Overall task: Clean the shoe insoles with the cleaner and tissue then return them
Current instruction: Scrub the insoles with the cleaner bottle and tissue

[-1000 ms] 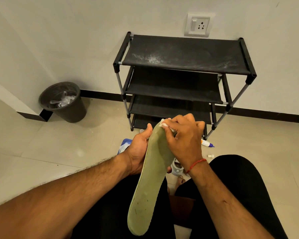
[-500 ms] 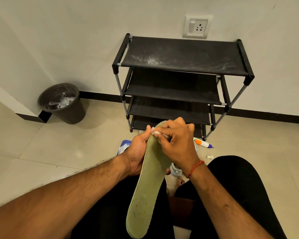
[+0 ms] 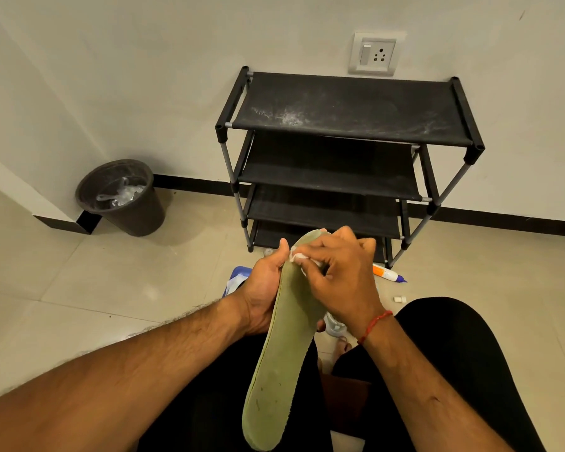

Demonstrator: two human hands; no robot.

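While the right hand (image 3: 343,272) curls its fingers round a wad of white tissue (image 3: 299,257), pressing it on the insole (image 3: 284,353) near the toe end, the left hand (image 3: 261,288) grips the insole's edge, thumb up along the rim. Insole: long, olive green, dark specks near heel, tilted over the lap. White bottle (image 3: 387,273) lies on floor (image 3: 79,288) beyond, beside black shoe rack (image 3: 340,109).

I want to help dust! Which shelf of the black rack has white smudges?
The top shelf: white dusty smudges streak its left front, while the shelves below look plain black.
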